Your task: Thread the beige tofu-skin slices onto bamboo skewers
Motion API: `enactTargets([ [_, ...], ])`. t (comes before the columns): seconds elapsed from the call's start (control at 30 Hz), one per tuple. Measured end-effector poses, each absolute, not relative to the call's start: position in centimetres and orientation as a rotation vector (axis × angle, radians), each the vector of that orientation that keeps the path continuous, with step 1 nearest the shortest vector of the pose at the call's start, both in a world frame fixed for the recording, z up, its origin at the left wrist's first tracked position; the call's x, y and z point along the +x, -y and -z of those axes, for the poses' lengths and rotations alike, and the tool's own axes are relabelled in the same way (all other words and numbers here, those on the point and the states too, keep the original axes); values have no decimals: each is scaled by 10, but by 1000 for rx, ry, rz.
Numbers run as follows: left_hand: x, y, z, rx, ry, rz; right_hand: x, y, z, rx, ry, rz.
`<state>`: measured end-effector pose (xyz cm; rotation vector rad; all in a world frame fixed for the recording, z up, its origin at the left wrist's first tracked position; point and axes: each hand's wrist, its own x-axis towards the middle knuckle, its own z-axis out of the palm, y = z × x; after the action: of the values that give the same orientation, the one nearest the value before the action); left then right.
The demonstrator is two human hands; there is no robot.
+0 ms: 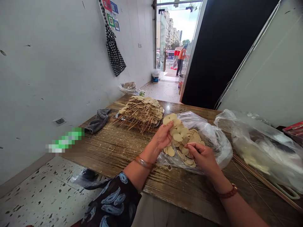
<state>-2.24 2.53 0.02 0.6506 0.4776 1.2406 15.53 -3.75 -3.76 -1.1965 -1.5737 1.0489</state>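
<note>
My left hand (pixel 163 136) is closed on a few thin round beige slices (pixel 169 119), held up between thumb and fingers. My right hand (pixel 204 156), to its right, has its thumb and fingertips pinched together on what looks like a thin brown skewer; only a short end shows. Under and between both hands, many loose slices (pixel 183 151) lie on a clear plastic bag (pixel 209 134) spread on the wooden table (pixel 113 148). Beyond my left hand, a tray carries a high pile of skewered slices (pixel 142 110), with sticks pointing toward me.
A grey cloth (pixel 98 120) lies at the table's left edge. To the right, long thin sticks (pixel 262 179) rest beside another clear plastic bag (pixel 265 148). A checked apron (pixel 114 50) hangs on the left wall. Outside the glass door stands a person (pixel 181 58).
</note>
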Motion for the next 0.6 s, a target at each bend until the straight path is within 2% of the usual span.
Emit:
enactTargets([
  [0.6, -12, -19, 5, 665, -525, -1215, 146, 42, 34, -1315, 1607, -887],
])
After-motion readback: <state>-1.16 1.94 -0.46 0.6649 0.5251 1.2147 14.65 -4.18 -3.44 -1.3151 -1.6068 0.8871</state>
